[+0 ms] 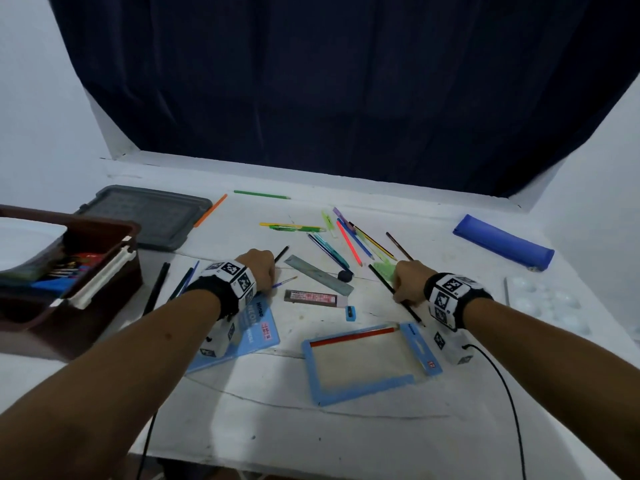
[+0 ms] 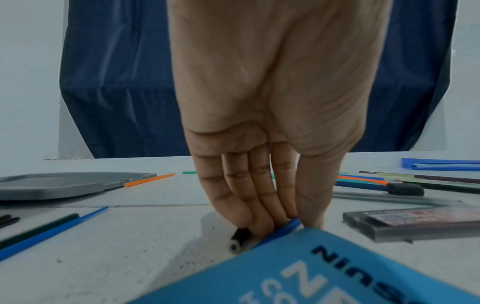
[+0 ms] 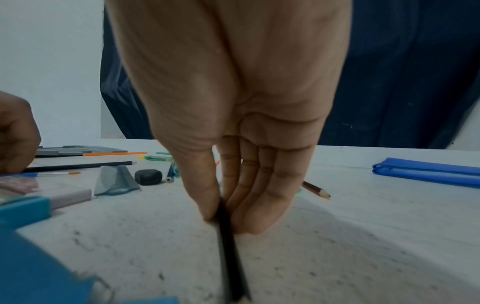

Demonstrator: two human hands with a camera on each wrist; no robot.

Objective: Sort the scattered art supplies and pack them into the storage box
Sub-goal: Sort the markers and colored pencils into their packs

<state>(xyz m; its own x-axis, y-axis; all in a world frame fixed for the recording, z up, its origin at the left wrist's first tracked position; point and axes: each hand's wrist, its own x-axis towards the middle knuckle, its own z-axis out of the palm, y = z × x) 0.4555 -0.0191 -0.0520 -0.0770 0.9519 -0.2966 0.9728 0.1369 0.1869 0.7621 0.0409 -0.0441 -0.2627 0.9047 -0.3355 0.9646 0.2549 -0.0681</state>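
Down on the white worktop (image 1: 346,427), the right hand (image 1: 410,280) pinches a black pencil (image 1: 398,295) between thumb and fingertips (image 3: 249,218), its shaft still lying on the surface and running back under the wrist. Well to its left, the left hand (image 1: 261,268) pinches another dark pencil (image 2: 237,241) together with a thin blue paintbrush (image 1: 284,282) at the corner of a blue set square (image 2: 298,273). Between the two hands lie a grey ruler (image 1: 318,274), a black eraser (image 1: 345,275), a lead case (image 1: 310,296) and a blue sharpener (image 1: 350,313). Beyond the right hand, coloured pens and pencils (image 1: 346,239) lie scattered. Far to the left of the left hand stands the brown storage box (image 1: 65,282), its grey lid (image 1: 145,216) behind it.
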